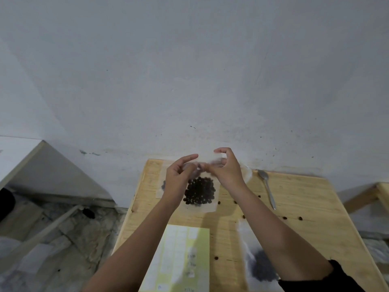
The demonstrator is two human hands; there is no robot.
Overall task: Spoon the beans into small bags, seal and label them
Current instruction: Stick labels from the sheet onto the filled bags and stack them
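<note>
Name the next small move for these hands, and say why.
Probably slide the fingers along the top edge of the bag to press it sealed: left hand and right hand both pinch that edge, the beans are inside, and the spoon lies aside.
</note>
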